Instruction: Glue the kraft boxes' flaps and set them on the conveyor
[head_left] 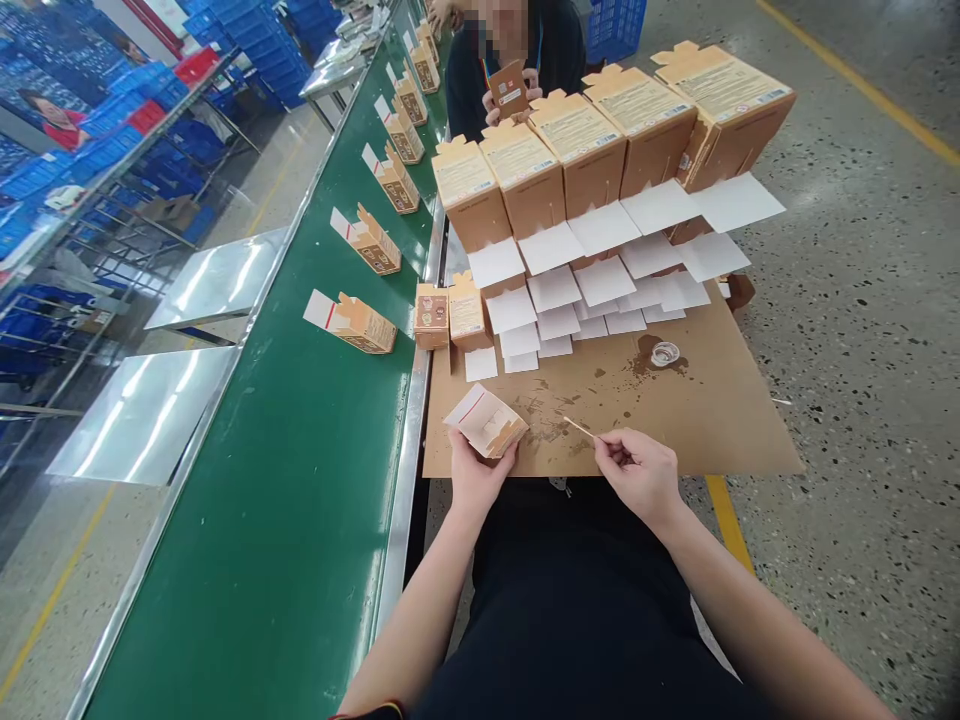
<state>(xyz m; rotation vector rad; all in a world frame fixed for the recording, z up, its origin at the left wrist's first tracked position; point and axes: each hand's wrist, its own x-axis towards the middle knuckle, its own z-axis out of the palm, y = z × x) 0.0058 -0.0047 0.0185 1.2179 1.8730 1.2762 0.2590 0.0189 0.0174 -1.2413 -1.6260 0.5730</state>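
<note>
Hands first, close to the wearer's lap: the left hand [474, 470] is closed around a small open carton [487, 421], its white flap up, held over the near edge of the cardboard sheet [720, 420]. The right hand [636, 468] pinches one thin wooden stick [579, 427] between thumb and fingers, its tip aimed toward the carton but clear of it. The sheet is blotched with dark stains, and one little clear dish [664, 352] sits on a stain further out.

Past that, two small cartons [448, 315] stand side by side at the sheet's left edge. Behind them, rows of folded cartons [600, 150] climb in tiers, white flaps [592, 275] hanging forward like shingles; the top row counts five large ones, while the lower rows are too overlapped to count.

To the left runs the green conveyor belt [300, 500], carrying at least six open cartons [352, 322] spaced in a line going away, farther ones too small to count.

At the far end a person's hands [511, 95] hold one more carton. Blue crates [255, 40] are stacked beyond the belt.
</note>
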